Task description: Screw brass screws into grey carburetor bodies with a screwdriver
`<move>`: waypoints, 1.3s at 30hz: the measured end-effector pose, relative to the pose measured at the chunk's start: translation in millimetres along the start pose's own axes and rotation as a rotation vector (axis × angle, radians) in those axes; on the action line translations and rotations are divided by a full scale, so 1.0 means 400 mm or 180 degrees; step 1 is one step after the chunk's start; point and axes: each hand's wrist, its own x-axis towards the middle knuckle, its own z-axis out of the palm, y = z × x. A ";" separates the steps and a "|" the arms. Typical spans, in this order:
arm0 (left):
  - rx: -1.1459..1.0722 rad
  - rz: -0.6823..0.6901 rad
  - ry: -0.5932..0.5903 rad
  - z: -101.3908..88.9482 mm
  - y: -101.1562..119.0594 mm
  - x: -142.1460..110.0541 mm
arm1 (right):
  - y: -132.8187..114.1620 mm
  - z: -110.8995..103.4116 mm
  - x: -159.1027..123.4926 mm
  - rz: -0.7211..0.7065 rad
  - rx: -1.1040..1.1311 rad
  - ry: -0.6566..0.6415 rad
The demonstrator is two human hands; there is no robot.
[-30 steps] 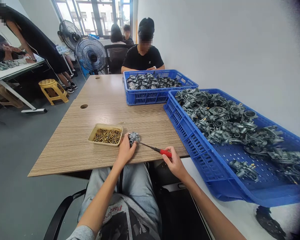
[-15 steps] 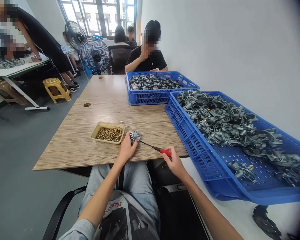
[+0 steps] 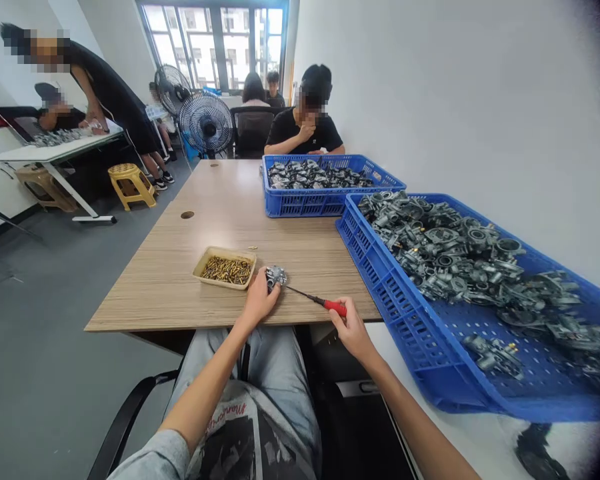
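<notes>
A co-worker's hand (image 3: 307,127) having risen since the earlier frame, the left grip (image 3: 261,299) holds the part (image 3: 277,275) over the worktop (image 3: 155,290), beside the tray (image 3: 219,283), and the right grip (image 3: 351,327) holds the screwdriver (image 3: 330,305), tip at the part: apparently a turning step, next calling for steady alignment.

On our wood-grain table (image 3: 155,287), with two round holes (image 3: 187,215) in its top, we have a cream plastic tub (image 3: 220,283) of brass parts (image 3: 227,271), some loose brass (image 3: 253,248) just beyond it, and a blue crate (image 3: 300,204) toward the far end. We cannot tell whether a second blue crate (image 3: 395,288), at the right edge, rests there too.
</notes>
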 end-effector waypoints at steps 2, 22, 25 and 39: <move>-0.0026 0.0006 0.0014 0.003 0.000 0.000 | -0.001 -0.001 0.002 -0.0010 -0.0117 0.0042; -0.0187 0.0186 -0.0126 0.026 -0.039 0.008 | 0.024 -0.006 -0.005 -0.0040 0.0319 -0.0103; -0.0210 0.0200 -0.0089 0.027 -0.039 0.007 | 0.022 -0.009 -0.003 -0.0038 0.0312 -0.0113; -0.0005 0.0160 -0.0033 0.016 -0.023 0.003 | 0.015 -0.015 -0.003 0.0035 0.0127 -0.0082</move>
